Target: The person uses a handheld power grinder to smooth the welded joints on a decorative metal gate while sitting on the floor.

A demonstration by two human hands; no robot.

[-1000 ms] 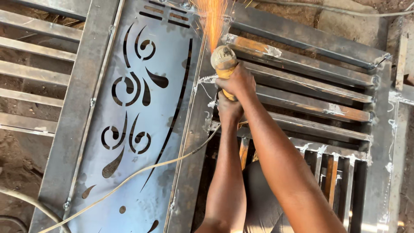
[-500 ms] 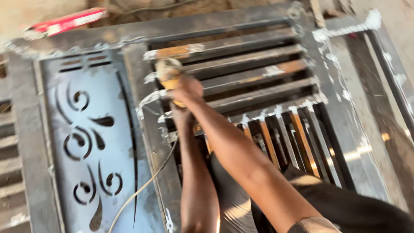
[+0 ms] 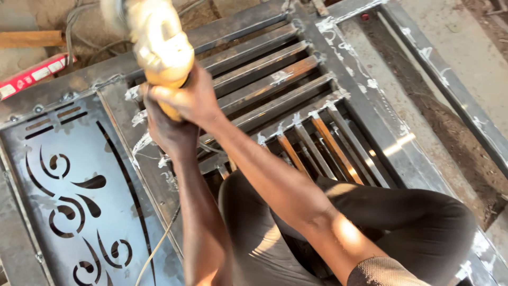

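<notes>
Both my hands grip a yellow angle grinder (image 3: pixel 157 45) held above a steel gate frame (image 3: pixel 365 100). My right hand (image 3: pixel 193 98) wraps the grinder's body from the right. Lower on the handle, my left hand (image 3: pixel 166 132) closes around it. The grinder's head is blurred near the top edge, over the frame's upper rail; no sparks show. Its cord (image 3: pixel 156 249) trails down over the cut-out panel (image 3: pixel 69 196) with swirl shapes at the left.
Horizontal and slanted steel bars (image 3: pixel 264 66) fill the frame's middle, with white weld residue at the joints. A red flat tool (image 3: pixel 32 77) and a wooden piece (image 3: pixel 29 38) lie on the ground at top left. My dark-trousered knees (image 3: pixel 402 222) crouch over the bars.
Sparks flew from the grinder a second ago; none now. The view has swung and closed in, and the grinder has lifted toward the frame's top rail.
</notes>
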